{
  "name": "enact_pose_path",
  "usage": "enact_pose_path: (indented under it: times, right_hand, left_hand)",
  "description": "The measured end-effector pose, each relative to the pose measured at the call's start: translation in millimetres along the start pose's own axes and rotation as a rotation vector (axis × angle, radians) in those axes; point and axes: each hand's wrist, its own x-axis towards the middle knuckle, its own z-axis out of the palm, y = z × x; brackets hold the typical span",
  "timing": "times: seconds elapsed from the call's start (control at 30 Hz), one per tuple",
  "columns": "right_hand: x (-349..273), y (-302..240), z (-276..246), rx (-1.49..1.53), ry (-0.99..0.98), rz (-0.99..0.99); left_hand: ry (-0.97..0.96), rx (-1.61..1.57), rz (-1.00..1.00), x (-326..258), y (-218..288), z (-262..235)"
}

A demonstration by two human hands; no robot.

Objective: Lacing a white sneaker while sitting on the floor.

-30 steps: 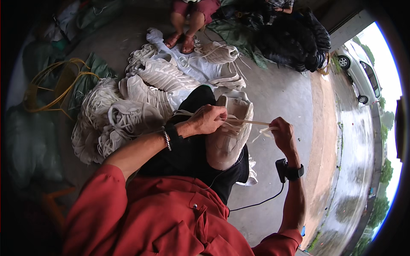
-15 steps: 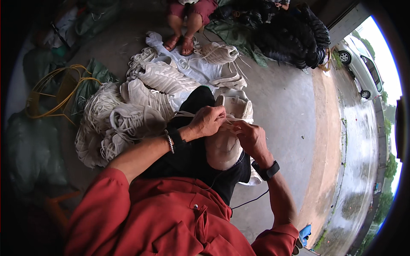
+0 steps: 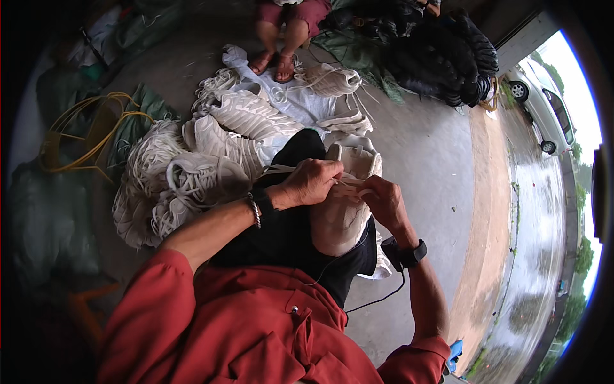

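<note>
A cream-white sneaker [image 3: 334, 228] rests across my black-clad lap, its toe pointing toward me. Pale laces [image 3: 349, 183] cross over its tongue between my two hands. On the left side of the lacing, my left hand [image 3: 311, 182] pinches a lace, and a loose length trails off to its left. My right hand [image 3: 385, 201] has thumb and fingers closed on a lace at the shoe's right edge. A bracelet and dark band circle my left wrist; a black strapped device with a cable sits on my right wrist.
A large heap of white sneakers [image 3: 220, 137] lies on the floor to the left, partly on a white sheet. A seated person's sandalled feet [image 3: 274, 66] are beyond it. Black bundles [image 3: 435, 54] lie far right, a yellow-framed thing [image 3: 89, 131] left. Outside stands a silver car [image 3: 543, 102].
My right hand has shifted slightly right, away from my left hand, so more of the crossed lacing shows. My left hand stays at the lace, a little farther right.
</note>
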Motion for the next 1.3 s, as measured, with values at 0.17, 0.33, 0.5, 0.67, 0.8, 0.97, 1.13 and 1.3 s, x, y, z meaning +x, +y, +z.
enact_pose_path:
  times: [0.17, 0.33, 0.5, 0.67, 0.8, 0.97, 1.13, 1.3]
  right_hand:
    - [-5, -3, -4, -0.106, -0.122, -0.145]
    - [-6, 1, -1, -0.071, -0.053, -0.145]
    - [-3, 1, -1, -0.039, -0.010, -0.124]
    - [-1, -2, -4, -0.061, -0.067, -0.115]
    - [1, 5, -2, -0.049, -0.019, -0.080]
    - [1, 9, -5, -0.149, 0.054, 0.005]
    - [-1, 12, -8, -0.136, 0.127, -0.024]
    - [-3, 7, -8, -0.223, 0.175, -0.059]
  left_hand:
    - [-0.001, 0.037, 0.057, -1, -1, -1]
    - [-0.051, 0.141, 0.097, -1, 1, -7]
    - [-0.104, 0.287, 0.166, 1, 4, -9]
    - [-0.086, 0.308, 0.163, 1, 5, -6]
    - [0.049, 0.207, -0.107, -3, 10, 3]
    - [0.010, 0.164, -0.148, -21, -6, 10]
    - [0.102, -0.004, -0.401, -13, 4, -6]
    - [-0.104, -0.447, -0.724, -4, -4, -13]
